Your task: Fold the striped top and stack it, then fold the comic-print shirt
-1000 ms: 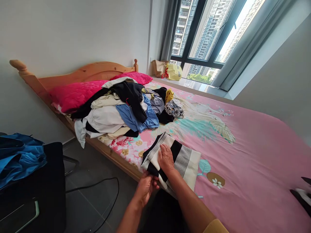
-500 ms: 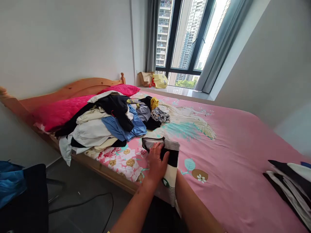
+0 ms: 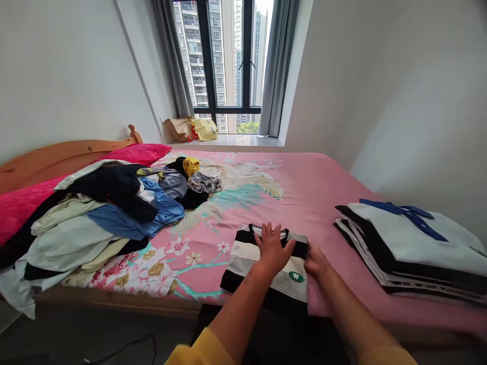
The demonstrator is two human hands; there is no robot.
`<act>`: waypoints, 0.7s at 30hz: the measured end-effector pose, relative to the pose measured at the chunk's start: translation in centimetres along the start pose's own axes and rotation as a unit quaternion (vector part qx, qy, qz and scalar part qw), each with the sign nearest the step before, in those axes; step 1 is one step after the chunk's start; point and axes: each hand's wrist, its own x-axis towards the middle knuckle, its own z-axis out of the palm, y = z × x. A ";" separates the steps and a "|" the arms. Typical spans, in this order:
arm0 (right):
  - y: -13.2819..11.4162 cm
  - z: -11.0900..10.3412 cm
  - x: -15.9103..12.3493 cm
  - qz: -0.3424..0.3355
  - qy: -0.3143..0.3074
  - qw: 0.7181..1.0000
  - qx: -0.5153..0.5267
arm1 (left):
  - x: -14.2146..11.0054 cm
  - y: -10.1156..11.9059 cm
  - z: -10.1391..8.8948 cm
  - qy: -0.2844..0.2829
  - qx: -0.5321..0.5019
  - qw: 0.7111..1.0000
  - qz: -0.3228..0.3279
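Note:
A striped black and cream shirt (image 3: 243,252) with a green badge lies folded into a flat rectangle at the bed's front edge, neckline facing away from me. My left hand (image 3: 273,249) rests flat on its upper middle, fingers spread. At the shirt's right edge is my right hand (image 3: 316,261), its fingers curled against the side of the fabric; the fingertips are partly hidden, and it appears to pinch that edge.
A loose heap of clothes (image 3: 76,238) covers the bed's left side, before pink pillows (image 3: 140,153). On the right stands a stack of folded clothes (image 3: 411,253), a white garment with a blue tie on top. Bags (image 3: 205,130) sit on the windowsill.
My view has swung right, bringing the whole folded stack into sight. The shirt, folded narrow and bent before, now lies flat and square. My right hand has come out from beneath to its right edge.

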 end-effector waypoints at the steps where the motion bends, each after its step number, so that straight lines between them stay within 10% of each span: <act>1: -0.1 -2.3 -0.5 0.049 -0.010 0.998 0.028 | -1.1 -1.7 0.6 0.014 0.017 1.000 0.006; 5: 1.0 -8.8 -3.9 0.171 -0.036 0.976 0.129 | -6.9 -10.3 -0.1 0.087 0.052 0.988 -0.112; 9: 3.9 -8.8 -9.2 0.200 -0.056 0.972 0.105 | -10.8 -16.4 -2.8 0.093 -0.072 0.982 -0.145; 14: 7.7 -5.2 -13.5 0.142 -0.006 0.988 -0.058 | -10.9 -18.1 -5.3 -0.071 -0.342 0.925 -0.150; 21: 9.1 -3.9 -14.5 0.099 -0.106 0.989 -0.024 | -10.3 -18.5 -7.6 -0.263 -0.301 0.908 -0.123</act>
